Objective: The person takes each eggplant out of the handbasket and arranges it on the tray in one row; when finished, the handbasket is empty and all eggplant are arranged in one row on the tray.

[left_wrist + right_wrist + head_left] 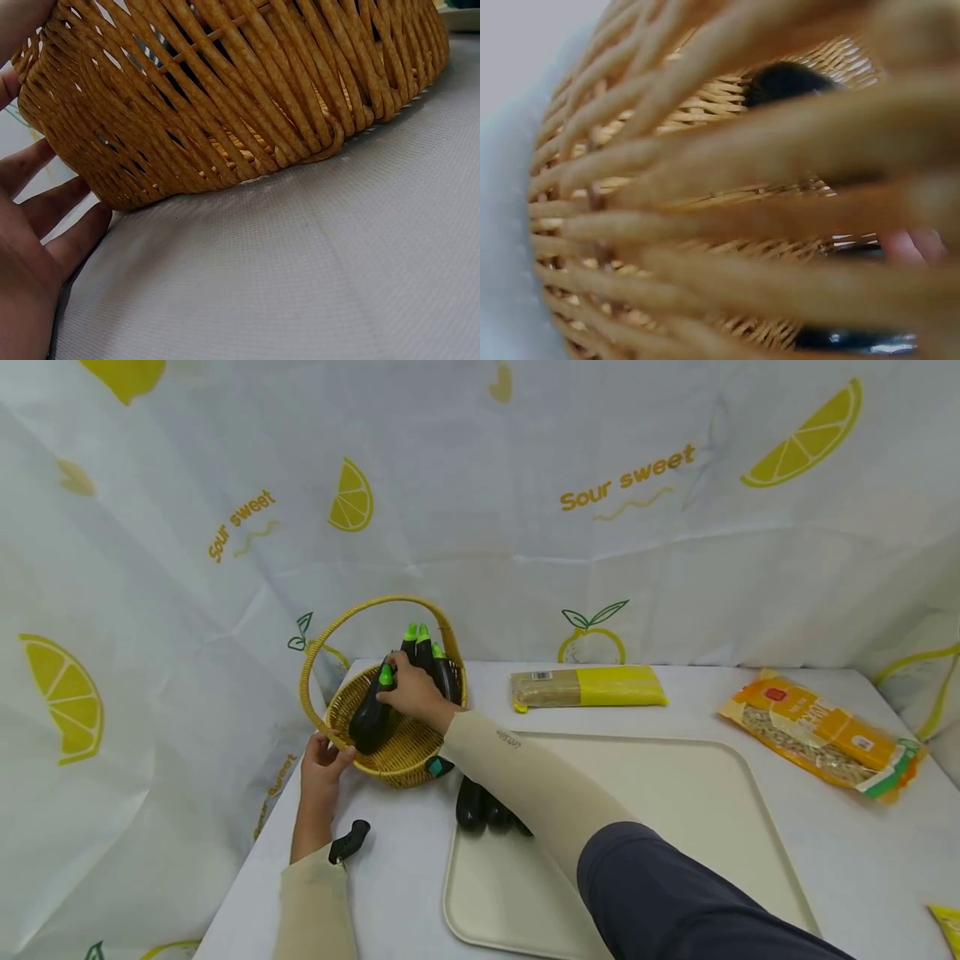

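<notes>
From the head, the whole wicker basket (400,775) shows from above, standing on the white table (397,868) with its tall handle (401,599) arching over the far left side. The left wrist view adds what is hidden there: the basket's outer wall low down, meeting the table, with fingers of the left hand (322,766) spread against the weave. The right wrist view looks through blurred canes from close by; dark, glossy shapes and part of a finger appear between them.

The left hand grips the basket's near left side, thumb at the rim. The right hand (415,692) is inside the basket, its fingers pinching an eggplant (368,718) near the green cap. That eggplant lies tilted below and to the left of the right hand, its fat end towards the left hand, with the rim between. Three more eggplants (424,649) lean at the far right of the basket, green caps up, just beyond the right hand.

The dark ends of others show on a cream tray (675,802), partly covered by the right sleeve (547,781). Behind the tray lies a yellow-and-clear packet (622,686); farther right, an orange bag (832,735).
</notes>
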A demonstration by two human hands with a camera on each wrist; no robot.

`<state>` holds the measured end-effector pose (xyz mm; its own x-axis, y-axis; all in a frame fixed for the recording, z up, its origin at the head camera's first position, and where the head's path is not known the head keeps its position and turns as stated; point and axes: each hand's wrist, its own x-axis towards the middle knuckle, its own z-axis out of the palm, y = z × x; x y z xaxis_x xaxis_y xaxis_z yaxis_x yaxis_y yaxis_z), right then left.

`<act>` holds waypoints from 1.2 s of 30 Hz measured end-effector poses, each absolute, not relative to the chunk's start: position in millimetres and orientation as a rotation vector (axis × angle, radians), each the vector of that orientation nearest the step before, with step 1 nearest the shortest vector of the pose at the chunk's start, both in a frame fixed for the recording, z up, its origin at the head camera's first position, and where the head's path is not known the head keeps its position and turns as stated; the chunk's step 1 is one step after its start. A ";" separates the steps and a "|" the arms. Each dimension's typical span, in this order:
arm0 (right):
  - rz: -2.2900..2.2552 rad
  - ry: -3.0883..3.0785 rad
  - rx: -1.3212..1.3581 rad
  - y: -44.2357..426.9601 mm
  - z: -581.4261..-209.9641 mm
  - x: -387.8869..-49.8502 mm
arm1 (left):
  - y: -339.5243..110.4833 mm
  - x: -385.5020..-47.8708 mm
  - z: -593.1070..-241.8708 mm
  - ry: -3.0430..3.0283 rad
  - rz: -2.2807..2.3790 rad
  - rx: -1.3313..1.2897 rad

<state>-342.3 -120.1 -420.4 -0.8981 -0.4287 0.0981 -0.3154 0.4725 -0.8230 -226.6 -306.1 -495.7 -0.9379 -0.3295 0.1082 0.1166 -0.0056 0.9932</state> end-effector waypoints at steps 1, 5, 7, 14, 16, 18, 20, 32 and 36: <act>-1.439 2.572 -0.668 -118.1 -421.0 -341.3 | -305.5 -226.2 -496.5 -1.967 -2.019 0.224; -1.549 2.524 -0.703 -106.4 -419.0 -339.3 | -303.8 -225.0 -499.6 -1.980 -2.022 0.232; -1.634 2.494 -0.692 -98.2 -414.8 -338.7 | -303.7 -225.3 -500.5 -1.999 -2.011 0.235; -1.988 2.242 -0.590 -60.2 -397.6 -327.1 | -308.0 -227.1 -500.7 -2.033 -1.967 0.274; -2.064 2.183 -0.555 -46.8 -395.4 -322.3 | -309.2 -226.8 -499.8 -2.029 -1.974 0.278; -2.134 2.148 -0.537 -32.3 -394.4 -317.4 | -309.8 -226.3 -499.1 -2.028 -1.973 0.276; -2.185 2.148 -0.526 -17.3 -394.9 -313.0 | -309.6 -225.8 -498.4 -2.027 -1.972 0.271; -2.249 2.183 -0.487 60.5 -407.6 -280.7 | -304.6 -224.8 -498.8 -1.877 -2.078 0.179; -2.252 2.215 -0.458 88.4 -414.5 -266.1 | -303.5 -224.0 -496.2 -1.886 -2.085 0.171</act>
<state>-266.1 88.4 -414.5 -0.9576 -0.1639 0.2368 -0.2340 -0.0362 -0.9716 -224.0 -303.5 -496.2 -0.9404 -0.3157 0.1268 0.1577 -0.0742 0.9847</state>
